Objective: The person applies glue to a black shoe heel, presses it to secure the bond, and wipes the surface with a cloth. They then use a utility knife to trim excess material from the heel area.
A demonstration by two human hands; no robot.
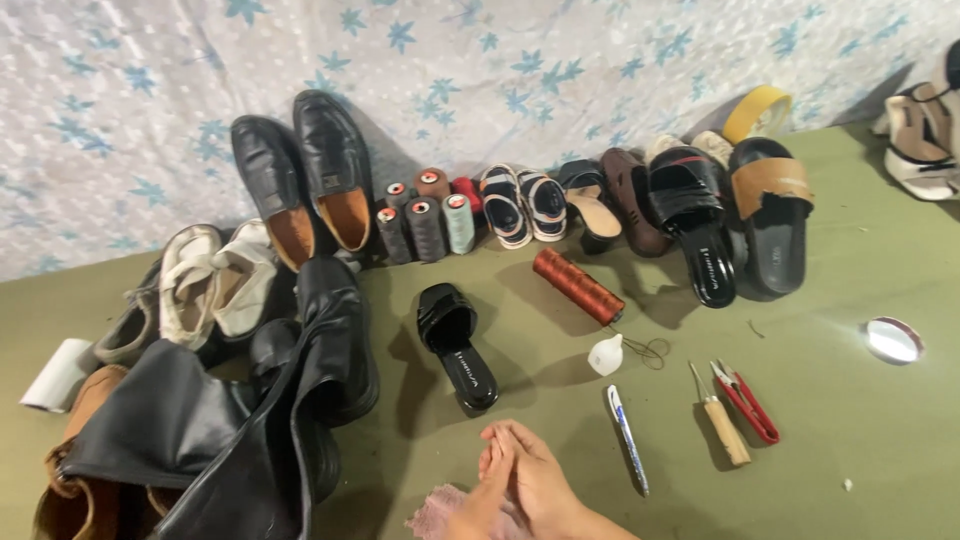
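My two hands are pressed together, palm against palm, at the bottom middle of the view, with the fingers stretched out. My left hand (492, 485) lies against my right hand (545, 482), and neither holds anything. A pink cloth (432, 522) lies just below and left of them on the green surface (850, 450). Nearest ahead of the hands is a single black slide sandal (456, 342). A blue and white pen (628, 438) lies just to their right.
A wooden-handled awl (724, 422) and red snips (746, 402) lie right of the pen. Further back are a rust-red thread spool (578, 286) and a small white cap (605, 355). Tall black boots (230, 420) sprawl at the left. Thread cones (426, 222), loafers (305, 180) and sandals line the floral backdrop.
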